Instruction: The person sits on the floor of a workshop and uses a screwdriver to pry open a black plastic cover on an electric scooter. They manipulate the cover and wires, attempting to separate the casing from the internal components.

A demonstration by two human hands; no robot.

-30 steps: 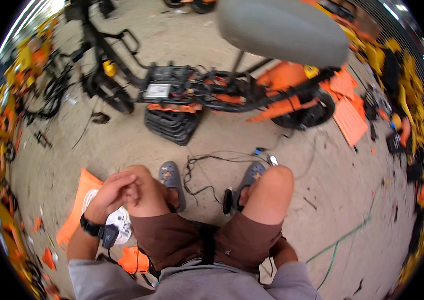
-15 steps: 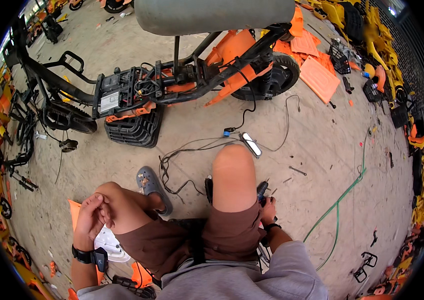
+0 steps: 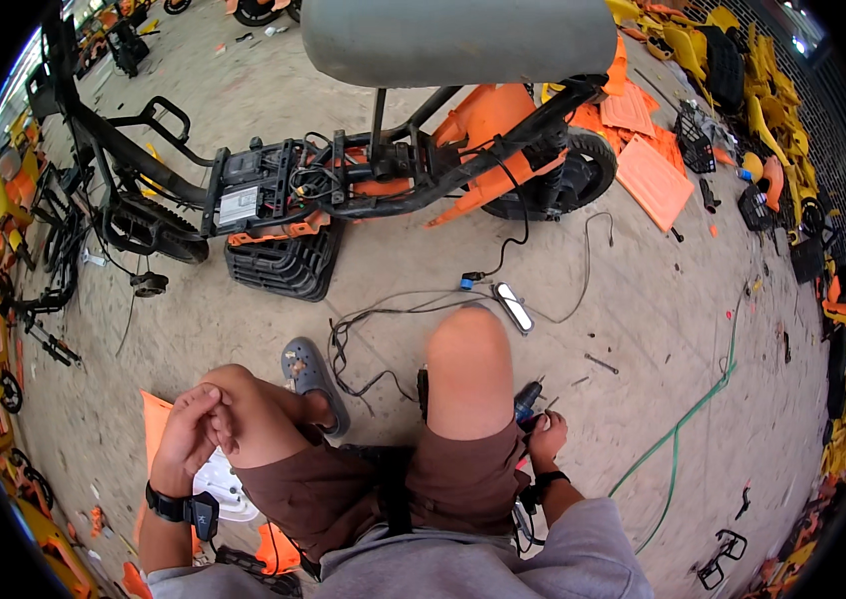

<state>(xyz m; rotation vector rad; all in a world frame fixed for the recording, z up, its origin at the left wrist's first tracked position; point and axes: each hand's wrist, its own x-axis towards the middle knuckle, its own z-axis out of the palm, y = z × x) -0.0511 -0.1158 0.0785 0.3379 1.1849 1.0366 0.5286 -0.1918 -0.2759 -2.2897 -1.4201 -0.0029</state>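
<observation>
My left hand (image 3: pixel 196 424) rests against my left knee, its fingers curled loosely together with nothing visible in them. Beside my right knee, my right hand (image 3: pixel 547 437) is low over the floor with its fingers pinched. A thin, short rod-like piece shows at the fingertips, too small to name. Just beyond that hand is a blue and black power drill (image 3: pixel 527 401), partly hidden by my knee. Farther off stands a stripped scooter frame (image 3: pixel 343 195) with a grey seat (image 3: pixel 458 40), exposed wiring and orange panels.
A black cable (image 3: pixel 383 311) loops across the floor near a white-faced oblong part (image 3: pixel 514 307). A wrench (image 3: pixel 601 364) and a green cord (image 3: pixel 678 424) lie to the right. Orange panels (image 3: pixel 654 184) and piles of yellow parts (image 3: pixel 768 120) line the far right.
My right hand has moved slightly right and back from the drill, and the thin piece now shows at its fingers. My left hand stays at the knee. The view has shifted slightly.
</observation>
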